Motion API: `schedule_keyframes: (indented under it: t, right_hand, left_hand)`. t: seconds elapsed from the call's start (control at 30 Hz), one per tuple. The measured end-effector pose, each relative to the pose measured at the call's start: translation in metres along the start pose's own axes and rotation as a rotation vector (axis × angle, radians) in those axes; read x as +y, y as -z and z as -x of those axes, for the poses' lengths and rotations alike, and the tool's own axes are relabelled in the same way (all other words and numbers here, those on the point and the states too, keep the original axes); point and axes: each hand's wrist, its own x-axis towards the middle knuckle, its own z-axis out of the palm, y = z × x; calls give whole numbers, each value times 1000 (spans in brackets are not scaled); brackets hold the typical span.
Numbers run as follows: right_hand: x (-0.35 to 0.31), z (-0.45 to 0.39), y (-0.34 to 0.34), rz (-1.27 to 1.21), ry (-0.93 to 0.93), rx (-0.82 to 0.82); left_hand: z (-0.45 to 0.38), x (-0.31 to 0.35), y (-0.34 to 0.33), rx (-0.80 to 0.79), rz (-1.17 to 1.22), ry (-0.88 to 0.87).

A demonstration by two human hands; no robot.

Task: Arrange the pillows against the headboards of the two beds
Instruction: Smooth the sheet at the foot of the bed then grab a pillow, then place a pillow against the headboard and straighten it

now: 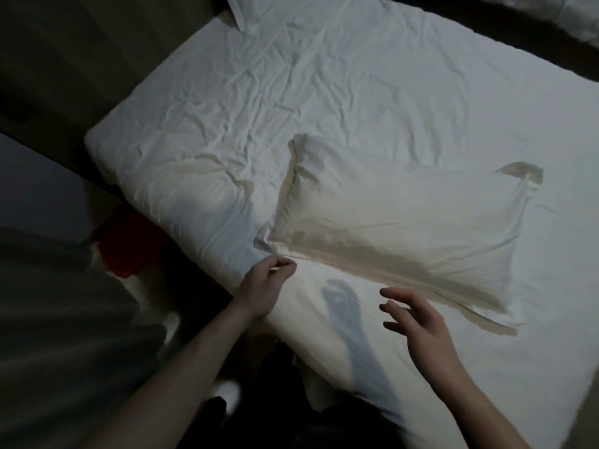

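Note:
A white pillow point(398, 218) lies flat and askew on the bed point(291, 92), its open case end trailing toward the lower right. My left hand point(262, 286) hovers just below the pillow's near left corner, fingers loosely curled, holding nothing. My right hand point(418, 322) floats over the sheet below the pillow's long edge with fingers spread and relaxed. A second pillow point(259, 4) shows partly at the top edge of the bed.
A wrinkled white sheet covers the mattress. A red object point(126, 244) lies on the dark floor left of the bed. Another bed's white bedding point(577, 17) shows at the top right across a dark gap. A grey surface point(39, 189) sits at far left.

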Motion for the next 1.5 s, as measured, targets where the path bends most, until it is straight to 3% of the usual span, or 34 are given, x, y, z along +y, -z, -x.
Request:
schedule_keyframes:
  t: [0.23,0.47,0.63,0.83,0.93,1.03,1.1,1.2,1.27,1.4,1.5]
  right_hand:
    - [-6,-65,-73,-71,-93,122]
    - [3,-113,-113,-109,-122,208]
    - [7,-137,-126,-54,-163,215]
    - [-22,-150,-127,4,-101,219]
    - [-38,-148,-118,0,-57,224]
    - [-37,-149,-107,85,-63,193]
    - [-27,-154,-103,195,-71,149]
    - [-9,-176,-100,380,-69,61]
    - [2,-197,-97,493,-63,25]
    - [13,-227,-96,618,-51,22]
    - [12,-239,-97,704,-9,-20]
  left_hand:
    - [-209,30,4,-93,-276,19]
    - [-331,13,-18,-112,-437,260]
    - [-327,17,-34,-154,-525,235]
    - [-248,65,7,-259,-469,18]
    - [-194,31,38,-322,-360,-28]
    - [-163,-29,79,-311,-315,130]
    - [-152,-70,103,-363,-444,244]
    - [-152,-119,122,-408,-693,278]
    - [-168,-123,123,-305,-671,282]
    - [-232,-70,111,49,-460,151]
    - [-289,-37,102,32,-549,141]
